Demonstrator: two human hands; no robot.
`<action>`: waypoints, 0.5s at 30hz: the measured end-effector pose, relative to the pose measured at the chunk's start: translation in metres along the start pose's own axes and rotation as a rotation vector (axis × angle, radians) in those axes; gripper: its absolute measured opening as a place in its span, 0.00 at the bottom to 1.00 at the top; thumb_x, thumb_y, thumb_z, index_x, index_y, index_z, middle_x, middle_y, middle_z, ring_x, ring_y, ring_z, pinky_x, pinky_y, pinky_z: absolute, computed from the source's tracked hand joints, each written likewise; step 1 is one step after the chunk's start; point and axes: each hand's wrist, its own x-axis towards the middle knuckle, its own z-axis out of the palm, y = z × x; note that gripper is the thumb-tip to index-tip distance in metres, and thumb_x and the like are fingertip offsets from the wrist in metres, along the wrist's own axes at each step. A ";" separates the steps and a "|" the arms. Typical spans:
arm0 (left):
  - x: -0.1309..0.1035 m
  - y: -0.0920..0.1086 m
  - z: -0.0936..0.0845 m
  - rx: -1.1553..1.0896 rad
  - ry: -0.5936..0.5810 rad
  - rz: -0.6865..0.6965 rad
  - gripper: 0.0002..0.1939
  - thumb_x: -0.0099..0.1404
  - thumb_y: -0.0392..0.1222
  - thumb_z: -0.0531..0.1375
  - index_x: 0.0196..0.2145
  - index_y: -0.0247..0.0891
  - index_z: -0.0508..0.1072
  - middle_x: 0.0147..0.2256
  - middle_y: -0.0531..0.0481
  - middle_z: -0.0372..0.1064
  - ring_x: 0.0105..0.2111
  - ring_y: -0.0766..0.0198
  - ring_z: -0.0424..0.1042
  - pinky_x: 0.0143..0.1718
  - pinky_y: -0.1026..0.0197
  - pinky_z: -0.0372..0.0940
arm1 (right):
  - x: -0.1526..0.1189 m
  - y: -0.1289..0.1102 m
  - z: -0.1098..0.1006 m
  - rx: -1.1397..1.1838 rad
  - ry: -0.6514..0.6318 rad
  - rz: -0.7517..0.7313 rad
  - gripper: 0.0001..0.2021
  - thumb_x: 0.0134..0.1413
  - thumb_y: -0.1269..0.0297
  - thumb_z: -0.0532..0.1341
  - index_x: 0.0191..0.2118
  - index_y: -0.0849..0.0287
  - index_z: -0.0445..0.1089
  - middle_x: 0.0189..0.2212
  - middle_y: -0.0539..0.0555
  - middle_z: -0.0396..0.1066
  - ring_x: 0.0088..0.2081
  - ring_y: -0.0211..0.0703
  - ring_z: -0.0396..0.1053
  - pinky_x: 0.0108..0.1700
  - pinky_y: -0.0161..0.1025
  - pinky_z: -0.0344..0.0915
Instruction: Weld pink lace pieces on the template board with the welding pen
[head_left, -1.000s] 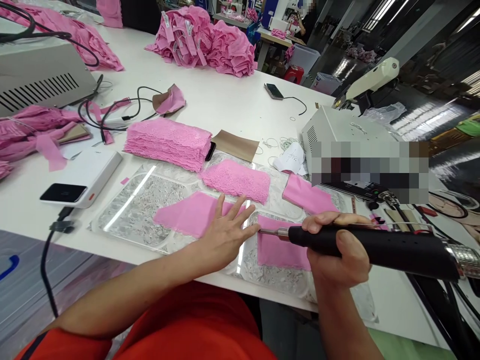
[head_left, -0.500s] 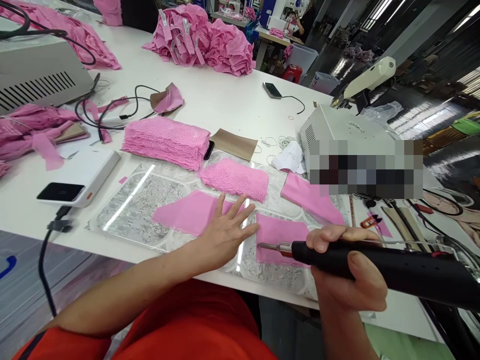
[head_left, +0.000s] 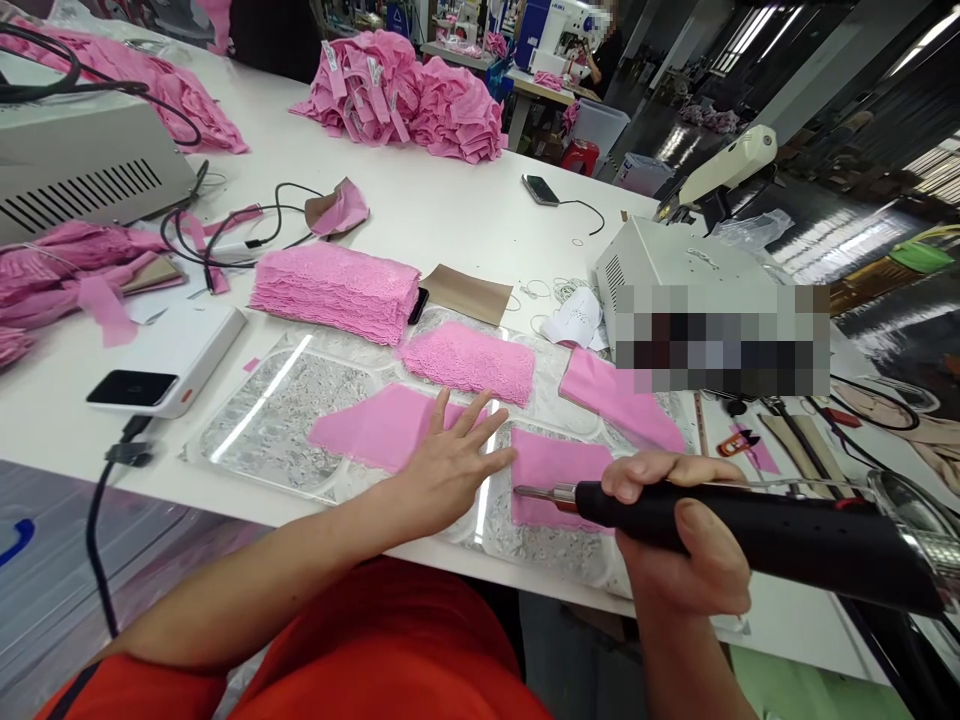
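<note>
My left hand (head_left: 454,465) lies spread over a pink fabric piece (head_left: 367,425), fingers pointing away from me. My right hand (head_left: 690,545) is wrapped around a black cylindrical hand tool (head_left: 802,545) with a slim metal tip. That tip points left, over the left part of a pink rectangular fabric piece (head_left: 559,455); whether it touches is hard to tell. Both pieces rest on a clear, marble-patterned mat (head_left: 277,430). Behind my left hand sits a pink lace piece (head_left: 472,362), and farther back a thick stack of pink lace pieces (head_left: 337,285).
A folded pink piece (head_left: 615,400) lies right of the lace. Grey machine boxes stand at right (head_left: 660,260) and left (head_left: 82,150). A white power bank (head_left: 202,350) with a cable, small snips (head_left: 739,442), a phone (head_left: 540,188) and pink garment heaps (head_left: 405,100) share the white table.
My right hand and the tool have shifted very slightly left. My left hand stays spread on the fabric. The view has tilted a little.
</note>
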 end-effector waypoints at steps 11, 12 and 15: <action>0.001 0.001 -0.005 -0.139 0.089 0.010 0.25 0.62 0.24 0.49 0.51 0.41 0.72 0.58 0.42 0.62 0.64 0.47 0.53 0.60 0.33 0.51 | 0.000 -0.018 -0.032 0.028 0.345 -0.034 0.08 0.36 0.66 0.56 0.28 0.58 0.66 0.22 0.48 0.67 0.19 0.34 0.61 0.23 0.37 0.61; 0.001 0.002 -0.005 -0.148 0.096 0.018 0.25 0.62 0.24 0.49 0.51 0.41 0.72 0.58 0.42 0.62 0.63 0.48 0.54 0.60 0.33 0.51 | -0.001 -0.022 -0.039 0.025 0.382 -0.034 0.07 0.35 0.65 0.55 0.27 0.58 0.66 0.22 0.48 0.66 0.19 0.34 0.61 0.22 0.37 0.61; -0.001 0.010 -0.008 -0.140 0.087 0.048 0.23 0.63 0.25 0.49 0.50 0.40 0.72 0.57 0.41 0.64 0.62 0.49 0.57 0.60 0.33 0.51 | -0.005 -0.031 -0.054 0.013 0.492 -0.032 0.07 0.32 0.65 0.55 0.25 0.57 0.64 0.20 0.47 0.65 0.18 0.35 0.59 0.21 0.37 0.59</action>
